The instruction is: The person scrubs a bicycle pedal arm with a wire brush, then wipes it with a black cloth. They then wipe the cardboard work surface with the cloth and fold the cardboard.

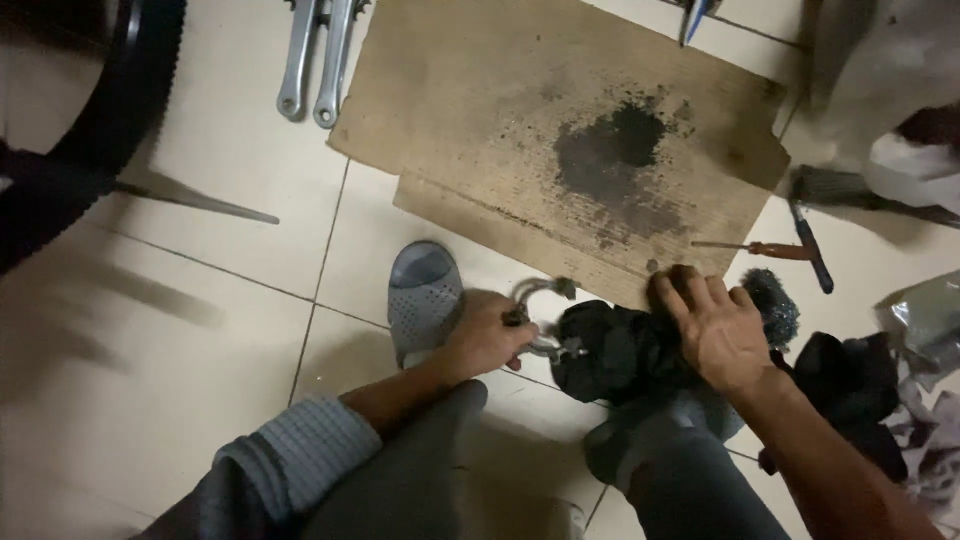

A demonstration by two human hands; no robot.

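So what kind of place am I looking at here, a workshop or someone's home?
Probably a home floor used for bicycle repair. On pale floor tiles lie a grease-stained sheet of brown cardboard, silver metal crank arms and a knobbly black tyre. The left hand holds a curved metal part.

Crumpled grey plastic bag at right edge, beside dark cloths.

The black rag hides part of the curved metal piece.
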